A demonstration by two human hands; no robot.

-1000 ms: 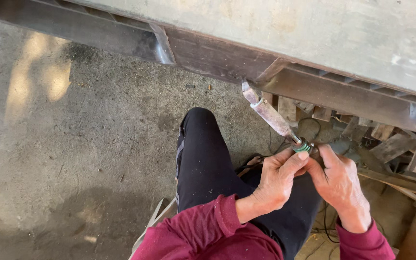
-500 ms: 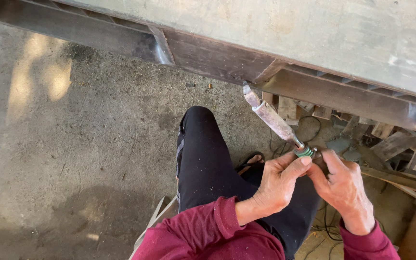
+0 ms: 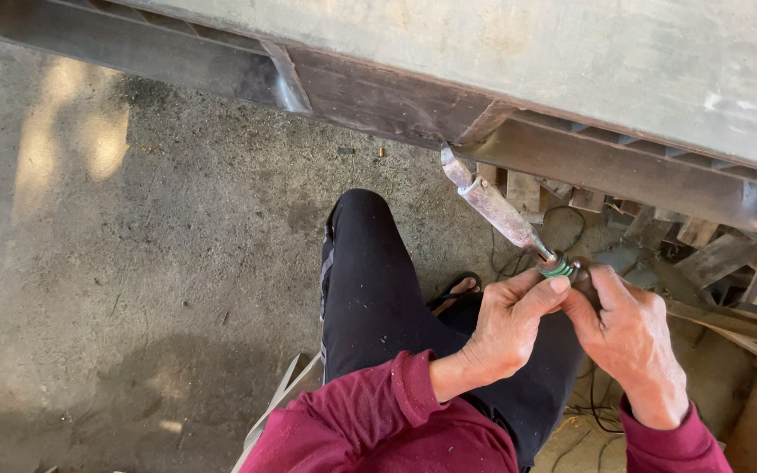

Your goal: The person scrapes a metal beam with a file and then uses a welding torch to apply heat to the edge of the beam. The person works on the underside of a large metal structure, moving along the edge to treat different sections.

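Two hands: both meet right of centre in the lower half of the frame, closed around the near end of one long tool.
Left hand (image 3: 508, 326): fingers curled shut, thumb tip pressed against a green ring (image 3: 559, 268) at the tool's lower end; the palm side is hidden.
Right hand (image 3: 631, 340): seen from the back, fingers bent around the same end from the right; what lies under its fingertips is covered, so the exact hold is hard to make out.
Tool (image 3: 497, 210): a worn, greyish rod slanting from the hands up and left toward the centre top, its far tip flattened and close under the metal beam; whether the tip touches the beam cannot be told.
Metal beam (image 3: 378, 96): dark, rusty channel running across the top of the frame, cut off at both sides, with a pale slab (image 3: 571, 52) above it.
Sleeves (image 3: 378, 420): dark red, cut off by the bottom edge.
Knee (image 3: 370, 263): black trouser leg bent upward in the centre; a sandalled foot (image 3: 457, 289) peeks out beside it, mostly hidden.
Wood scraps (image 3: 711, 254): jumbled offcuts in shade at the right, under the beam; single pieces are hard to separate.
Cable (image 3: 562, 219): thin black loops near the tool, partly lost in shadow.
Floor (image 3: 133, 263): rough grey concrete at the left, with light patches.
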